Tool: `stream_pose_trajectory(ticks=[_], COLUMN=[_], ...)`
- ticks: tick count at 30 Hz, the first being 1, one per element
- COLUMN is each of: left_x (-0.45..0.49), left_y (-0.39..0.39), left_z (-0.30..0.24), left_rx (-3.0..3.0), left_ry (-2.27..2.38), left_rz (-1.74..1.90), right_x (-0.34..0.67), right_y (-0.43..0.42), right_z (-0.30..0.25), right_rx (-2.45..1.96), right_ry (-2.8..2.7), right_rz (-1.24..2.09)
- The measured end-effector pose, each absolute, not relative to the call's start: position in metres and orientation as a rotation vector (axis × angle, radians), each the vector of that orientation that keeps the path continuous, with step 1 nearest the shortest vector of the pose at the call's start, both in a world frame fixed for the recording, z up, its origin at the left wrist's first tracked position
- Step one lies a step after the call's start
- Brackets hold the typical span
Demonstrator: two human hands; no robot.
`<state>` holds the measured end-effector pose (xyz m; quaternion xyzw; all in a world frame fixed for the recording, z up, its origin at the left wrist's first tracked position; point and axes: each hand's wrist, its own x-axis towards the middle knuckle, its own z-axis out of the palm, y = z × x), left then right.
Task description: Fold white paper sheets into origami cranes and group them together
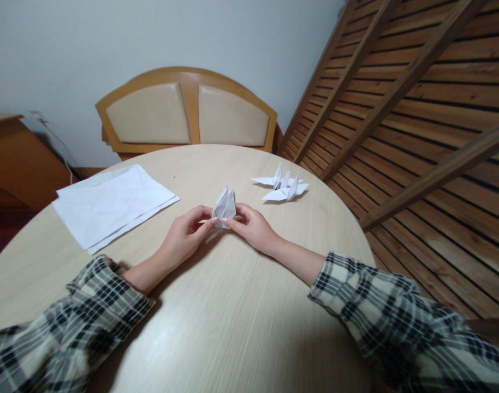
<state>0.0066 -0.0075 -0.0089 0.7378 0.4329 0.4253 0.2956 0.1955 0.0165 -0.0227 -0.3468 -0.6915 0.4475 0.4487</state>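
A half-folded white paper figure (225,206) stands upright at the middle of the round table (233,327). My left hand (186,236) pinches its lower left edge with thumb and fingers closed on the paper. My right hand (253,225) pinches its lower right edge the same way. Both wrists rest on the tabletop, and both sleeves are plaid.
Finished white paper cranes (281,185) sit to the right, behind my right hand. A stack of white paper sheets (110,204) lies at the left. A wooden chair (188,112) stands behind the table. A slatted wooden wall (417,120) rises on the right.
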Motion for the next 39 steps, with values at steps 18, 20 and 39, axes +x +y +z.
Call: stream_pose_trajectory(ticks=[18,20,39], left_x=[0.007,0.008,0.012], left_y=[-0.012,-0.013,-0.011], left_z=[-0.007,-0.004,-0.007], left_rx=[2.091,2.168,1.845], left_ry=[1.228,1.230,0.989], left_rz=[1.393,1.331,1.038], right_x=[0.195,0.196,0.199], right_y=[0.011,0.010,0.005], right_z=[-0.015,-0.012,-0.008], right_rx=[-0.853,-0.820,-0.829], right_ry=[-1.730,-1.806,-1.705], right_rz=[0.763,0.691,0.829])
